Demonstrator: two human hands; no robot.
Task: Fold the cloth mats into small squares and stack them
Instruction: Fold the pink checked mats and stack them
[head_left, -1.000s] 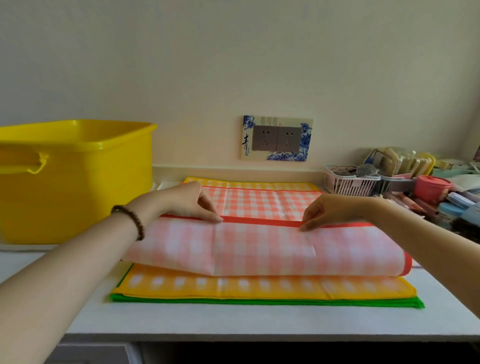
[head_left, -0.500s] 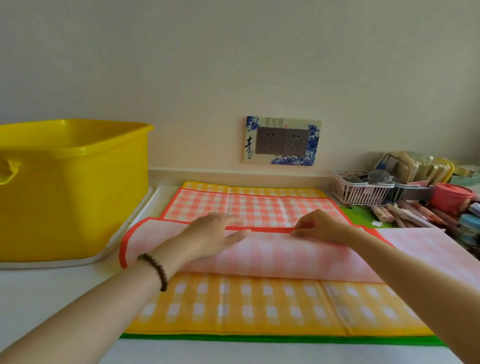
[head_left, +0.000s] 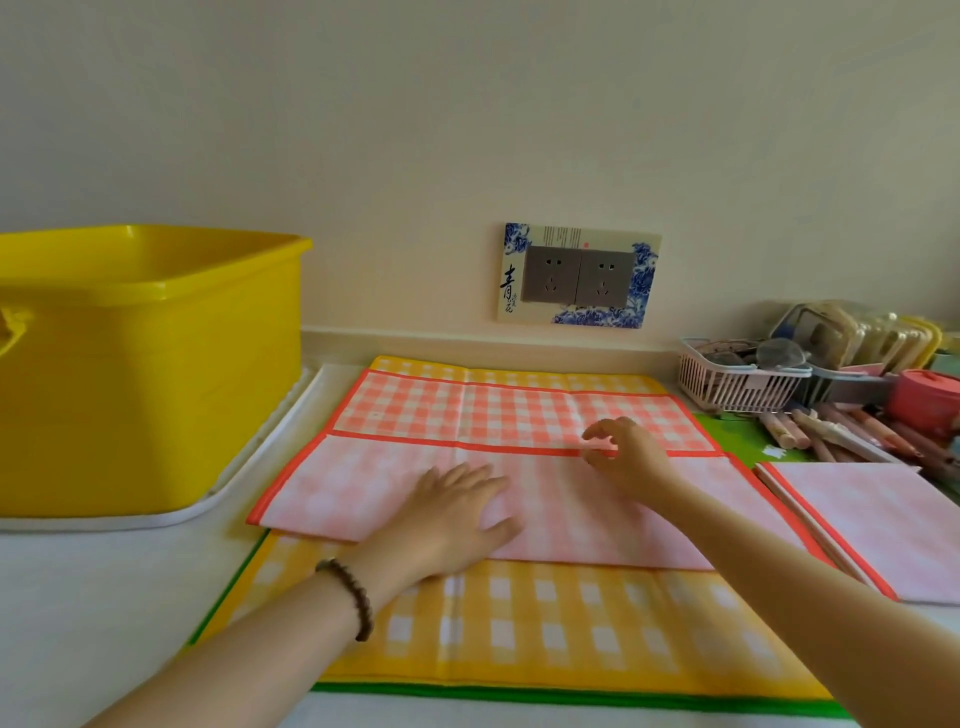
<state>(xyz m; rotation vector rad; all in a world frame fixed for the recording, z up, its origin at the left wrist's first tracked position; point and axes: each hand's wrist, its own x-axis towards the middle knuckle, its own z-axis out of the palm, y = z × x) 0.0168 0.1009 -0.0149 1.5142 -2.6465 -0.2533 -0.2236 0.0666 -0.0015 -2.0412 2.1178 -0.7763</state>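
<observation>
Red-and-white checked cloth mat (head_left: 519, 410), orange-bordered: near half folded back, pale underside up. It lies on a yellow checked mat (head_left: 519, 623) atop a green mat (head_left: 571, 696) on the white table (head_left: 104, 597).
Left hand (head_left: 457, 519): grip apart, palm flat on the fold.
Right hand (head_left: 628, 457): fingers curled at the folded edge; grip cannot be told.
Folded pink mat (head_left: 872, 525): just right of these.

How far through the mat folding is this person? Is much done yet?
Early on, it seems. One pink mat lies to the right, apparently already folded. In hand: the red checked mat has its near part folded over; the left hand presses the flap flat, the right hand is at its red edge. Left: further folds, then the yellow mat and green mat beneath.
</observation>
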